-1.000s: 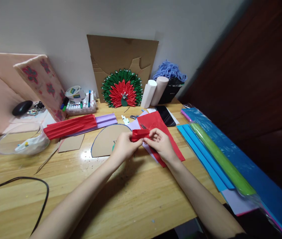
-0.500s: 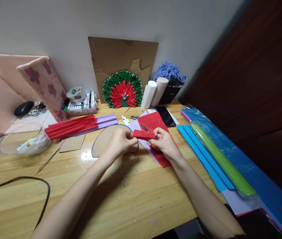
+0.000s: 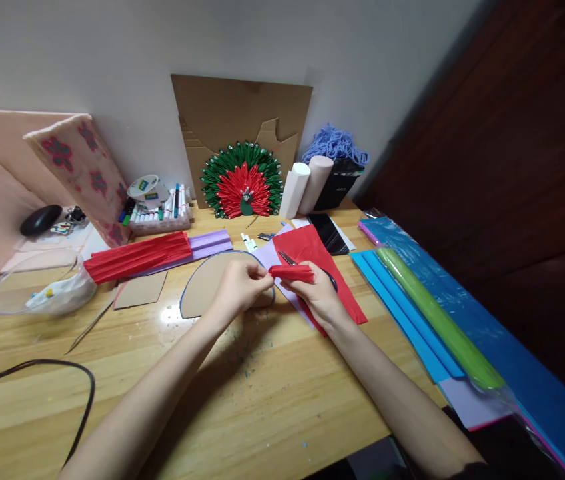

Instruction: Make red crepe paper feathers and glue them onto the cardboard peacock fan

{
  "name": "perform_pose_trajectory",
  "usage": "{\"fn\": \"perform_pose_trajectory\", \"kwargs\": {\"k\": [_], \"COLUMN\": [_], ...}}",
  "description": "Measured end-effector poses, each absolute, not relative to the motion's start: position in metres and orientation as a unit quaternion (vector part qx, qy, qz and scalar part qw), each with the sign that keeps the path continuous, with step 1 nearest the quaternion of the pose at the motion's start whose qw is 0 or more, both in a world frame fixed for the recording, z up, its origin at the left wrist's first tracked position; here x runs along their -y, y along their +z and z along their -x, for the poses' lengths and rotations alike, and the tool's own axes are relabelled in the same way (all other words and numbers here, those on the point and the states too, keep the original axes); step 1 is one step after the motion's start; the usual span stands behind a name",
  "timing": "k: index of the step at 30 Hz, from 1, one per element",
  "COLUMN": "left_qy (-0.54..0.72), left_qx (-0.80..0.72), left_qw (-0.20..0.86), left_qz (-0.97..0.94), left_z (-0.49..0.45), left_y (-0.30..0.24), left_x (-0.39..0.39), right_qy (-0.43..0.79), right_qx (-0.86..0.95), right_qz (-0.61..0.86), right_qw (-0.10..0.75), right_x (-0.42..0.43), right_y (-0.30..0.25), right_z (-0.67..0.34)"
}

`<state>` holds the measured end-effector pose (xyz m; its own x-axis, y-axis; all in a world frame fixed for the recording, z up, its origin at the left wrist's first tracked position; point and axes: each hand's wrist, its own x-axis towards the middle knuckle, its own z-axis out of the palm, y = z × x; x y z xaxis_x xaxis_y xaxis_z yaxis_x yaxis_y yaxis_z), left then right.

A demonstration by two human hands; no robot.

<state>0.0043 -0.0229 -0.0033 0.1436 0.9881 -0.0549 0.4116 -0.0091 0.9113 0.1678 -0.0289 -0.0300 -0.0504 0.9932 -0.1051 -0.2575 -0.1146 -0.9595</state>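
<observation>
A narrow folded strip of red crepe paper (image 3: pixel 292 272) is held above the table between my two hands. My left hand (image 3: pixel 241 285) pinches its left end. My right hand (image 3: pixel 315 291) is closed around its right part, with the fingers partly hidden. Beneath and behind my right hand lies a sheet of red paper (image 3: pixel 312 247) over a sheet of lilac paper (image 3: pixel 266 253). Scissors (image 3: pixel 287 257) rest on the red sheet, partly covered by my right hand. A rounded cardboard piece with a blue edge (image 3: pixel 202 287) lies under my left hand.
A red and green paper peacock (image 3: pixel 245 183) stands against a cardboard sheet (image 3: pixel 247 107) at the wall. To the left lie pleated red paper (image 3: pixel 137 257), a marker box (image 3: pixel 160 223) and a clear container (image 3: pixel 37 287). Rolled papers (image 3: pixel 437 320) line the right side; a black cable (image 3: pixel 90 393) curves front left.
My right hand has moved left along the red strip and now grips more of it. The strip looks narrower and folded. My left hand stays at its left end.
</observation>
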Motion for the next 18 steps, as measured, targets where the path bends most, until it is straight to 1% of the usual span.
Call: {"fn": "perform_pose_trajectory", "kwargs": {"k": [3,13,18], "left_qy": [0.341,0.317,0.333], "left_qx": [-0.561,-0.578,-0.597], "left_qw": [0.433,0.436,0.416], "left_qz": [-0.617,-0.612,-0.6], "left_z": [-0.008,0.0,0.017], "left_y": [-0.004,0.013,0.02], "left_x": [0.024,0.025,0.019], "right_qy": [0.588,0.582,0.521], "right_qx": [0.4,0.401,0.387], "right_qz": [0.448,0.461,0.486], "right_qw": [0.541,0.537,0.585], "right_x": [0.028,0.024,0.011], "right_y": [-0.034,-0.028,-0.028], "right_z": [-0.168,-0.175,-0.193]}}
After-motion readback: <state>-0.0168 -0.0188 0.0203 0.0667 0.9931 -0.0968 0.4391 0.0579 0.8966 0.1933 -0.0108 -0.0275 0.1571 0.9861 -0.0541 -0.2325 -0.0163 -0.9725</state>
